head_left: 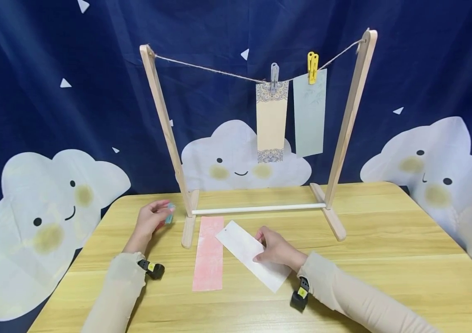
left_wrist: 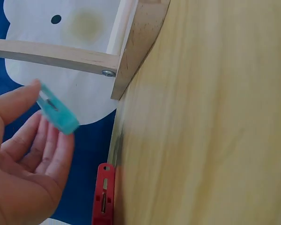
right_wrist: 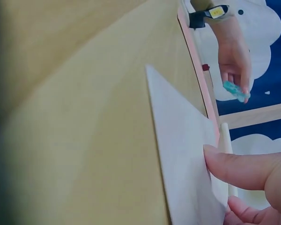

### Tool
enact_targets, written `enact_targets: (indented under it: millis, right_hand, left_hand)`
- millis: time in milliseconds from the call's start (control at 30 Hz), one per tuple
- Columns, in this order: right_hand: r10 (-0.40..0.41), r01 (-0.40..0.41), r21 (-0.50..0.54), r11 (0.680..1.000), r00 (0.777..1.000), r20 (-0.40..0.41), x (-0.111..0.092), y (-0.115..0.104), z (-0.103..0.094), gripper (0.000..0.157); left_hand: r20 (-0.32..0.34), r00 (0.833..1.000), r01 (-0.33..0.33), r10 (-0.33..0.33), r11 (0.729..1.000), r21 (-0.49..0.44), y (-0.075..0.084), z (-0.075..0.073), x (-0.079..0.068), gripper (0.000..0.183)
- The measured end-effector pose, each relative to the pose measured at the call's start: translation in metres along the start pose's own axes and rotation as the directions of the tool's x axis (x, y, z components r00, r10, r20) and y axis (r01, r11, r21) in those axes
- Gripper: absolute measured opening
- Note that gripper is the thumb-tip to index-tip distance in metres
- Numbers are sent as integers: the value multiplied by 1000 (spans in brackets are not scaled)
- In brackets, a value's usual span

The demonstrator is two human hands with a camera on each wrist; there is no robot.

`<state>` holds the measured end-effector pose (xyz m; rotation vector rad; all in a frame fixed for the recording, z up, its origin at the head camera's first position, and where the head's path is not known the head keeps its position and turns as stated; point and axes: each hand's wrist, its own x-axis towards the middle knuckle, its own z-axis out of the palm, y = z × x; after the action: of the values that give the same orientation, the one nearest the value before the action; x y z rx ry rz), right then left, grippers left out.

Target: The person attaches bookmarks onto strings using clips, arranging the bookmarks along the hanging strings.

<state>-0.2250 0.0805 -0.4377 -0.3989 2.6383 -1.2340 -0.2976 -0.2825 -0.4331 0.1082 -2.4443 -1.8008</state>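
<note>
Between thumb and fingertips, my left hand pinches a teal clothespin just left of the wooden stand. My right hand pinches the right long edge of a white paper strip, thumb on top. This strip lies slantwise, its upper left corner close to a pink paper strip that is flat on the table. A red clothespin lies on the table near the left hand; in the head view that hand mostly hides it.
The wooden stand carries a sagging string. From it hang a cream patterned strip under a grey clothespin and a pale green strip under a yellow clothespin. A white crossbar joins the stand's feet.
</note>
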Motion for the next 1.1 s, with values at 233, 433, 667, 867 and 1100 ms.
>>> enact_targets:
  millis: [233,433,667,867,1100]
  right_hand:
    - [-80,80,147,986,997,-11,0,11,-9,42]
    - [-118,126,246,961,992,-50,4,14,-15,16]
    - [-127,159,282,946,984,-127,8,3,-23,12]
    - [-140,197,302,933,970,-199,0,-25,-37,13]
    - [-154,247,319,915,944,-291,15,-25,-44,15]
  left_hand:
    - [24,999,-41,44,993,-115,17,-3,-13,51]
    - [66,991,-107,117,985,-134,20,-3,-12,50]
    - [100,984,-137,150,983,-121,40,2,-12,49]
    - [135,962,-224,239,968,-112,67,4,-12,40]
    - [159,943,-293,292,956,-22,103,6,-8,38]
